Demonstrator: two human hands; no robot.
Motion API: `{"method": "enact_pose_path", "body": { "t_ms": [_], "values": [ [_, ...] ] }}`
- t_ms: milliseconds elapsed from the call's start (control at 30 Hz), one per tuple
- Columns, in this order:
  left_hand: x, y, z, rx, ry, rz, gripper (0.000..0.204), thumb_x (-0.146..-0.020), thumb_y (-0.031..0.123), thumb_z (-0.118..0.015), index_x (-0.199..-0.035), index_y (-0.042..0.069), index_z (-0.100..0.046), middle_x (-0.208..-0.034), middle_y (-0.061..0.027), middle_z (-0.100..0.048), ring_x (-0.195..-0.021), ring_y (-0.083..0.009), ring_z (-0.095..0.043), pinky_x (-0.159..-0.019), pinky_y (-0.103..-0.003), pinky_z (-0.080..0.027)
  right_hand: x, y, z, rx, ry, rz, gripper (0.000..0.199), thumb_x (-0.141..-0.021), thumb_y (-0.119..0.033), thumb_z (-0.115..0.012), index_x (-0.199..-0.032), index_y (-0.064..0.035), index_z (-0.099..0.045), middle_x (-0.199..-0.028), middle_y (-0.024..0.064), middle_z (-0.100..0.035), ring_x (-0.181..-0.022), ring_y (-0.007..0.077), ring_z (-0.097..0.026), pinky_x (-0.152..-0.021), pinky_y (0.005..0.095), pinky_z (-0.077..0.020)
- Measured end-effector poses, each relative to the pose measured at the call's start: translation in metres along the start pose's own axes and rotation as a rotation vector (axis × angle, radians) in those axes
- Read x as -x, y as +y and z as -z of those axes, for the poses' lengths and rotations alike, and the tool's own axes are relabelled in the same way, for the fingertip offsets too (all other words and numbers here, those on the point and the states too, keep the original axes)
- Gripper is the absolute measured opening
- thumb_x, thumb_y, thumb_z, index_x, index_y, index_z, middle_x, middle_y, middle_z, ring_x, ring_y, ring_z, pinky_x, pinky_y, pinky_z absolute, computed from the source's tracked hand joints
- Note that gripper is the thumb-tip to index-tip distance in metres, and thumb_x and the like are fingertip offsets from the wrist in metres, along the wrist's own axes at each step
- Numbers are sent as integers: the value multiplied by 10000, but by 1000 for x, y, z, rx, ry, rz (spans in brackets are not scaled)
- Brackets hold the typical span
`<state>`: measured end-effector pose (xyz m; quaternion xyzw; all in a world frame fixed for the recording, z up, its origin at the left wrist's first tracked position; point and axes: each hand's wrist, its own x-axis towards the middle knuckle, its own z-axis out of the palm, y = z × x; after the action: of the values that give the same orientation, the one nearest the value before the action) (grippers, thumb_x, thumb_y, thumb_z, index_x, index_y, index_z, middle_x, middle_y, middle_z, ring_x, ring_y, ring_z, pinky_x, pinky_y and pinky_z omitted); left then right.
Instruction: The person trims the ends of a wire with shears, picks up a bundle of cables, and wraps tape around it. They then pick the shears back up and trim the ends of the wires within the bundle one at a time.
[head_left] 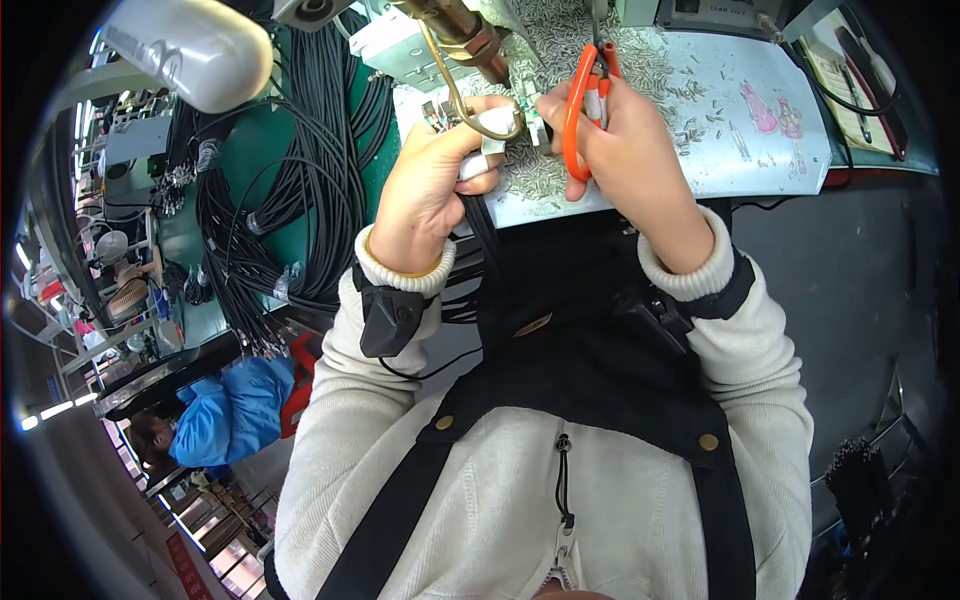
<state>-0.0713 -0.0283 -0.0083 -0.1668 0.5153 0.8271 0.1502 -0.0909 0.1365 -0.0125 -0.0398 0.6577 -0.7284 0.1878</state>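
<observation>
Small green circuit board (528, 112) being pinched steady by left hand (432, 190) just under the brass nozzle (462, 35), right hand (625, 150) gripping orange-handled cutters (585, 105) closing in beside it

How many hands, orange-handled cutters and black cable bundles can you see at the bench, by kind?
Hands: 2, left hand and right hand
Orange-handled cutters: 1, in the right hand
Black cable bundles: 1 big mass, left of the hands
Total: 4

Cable-assembly workshop, black cable bundles (300, 170) across green bench (255, 130) (wire offcuts (640, 60) littering mat), shelving behind
</observation>
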Motion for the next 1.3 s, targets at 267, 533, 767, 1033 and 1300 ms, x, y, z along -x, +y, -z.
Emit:
{"method": "enact_pose_path", "body": {
  "t_ms": [267, 533, 767, 1033, 1300],
  "values": [
    [-3, 3, 6, -14, -41, 20, 155, -772, 27, -566, -915, -23, -534, -660, -14, -497, -444, -31, -357, -371, -159, -220, -7, 7, -1, -91, -54, 28, 162, -823, -141, -549, -862, 1, -481, -565, -8, -431, -412, 58, -398, -370, 204, -365],
    [4, 1, -7, -142, 100, -102, 126, -753, 8, -580, -871, -4, -539, -663, -6, -497, -449, -21, -351, -364, -160, -210, -6, 5, -3, -147, -41, 10, 157, -816, -128, -555, -863, 0, -476, -571, -7, -433, -417, 56, -398, -370, 201, -362],
    [5, 1, -5, -138, 101, -76, 163, -737, 1, -598, -893, -2, -553, -658, 2, -493, -449, -19, -343, -360, -166, -213, -5, 7, -3, -141, -33, 22, 149, -814, -127, -556, -845, -4, -478, -577, -3, -437, -418, 57, -399, -375, 196, -357],
    [35, -2, -9, -107, 13, -4, 223, -766, 14, -577, -986, -16, -562, -757, -11, -538, -574, -61, -468, -474, -184, -357, 18, 4, 3, -133, -28, 72, 138, -810, -121, -560, -824, -9, -481, -585, -3, -448, -430, 55, -407, -395, 186, -350],
    [71, -18, -22, -278, 37, -96, 297, -765, -9, -572, -1055, -24, -507, -832, -23, -552, -773, -112, -527, -727, -222, -413, 44, 9, -6, 57, 169, 468, 97, -804, -60, -562, -816, 0, -487, -568, 3, -463, -447, 48, -426, -410, 175, -339]
  ]
}}
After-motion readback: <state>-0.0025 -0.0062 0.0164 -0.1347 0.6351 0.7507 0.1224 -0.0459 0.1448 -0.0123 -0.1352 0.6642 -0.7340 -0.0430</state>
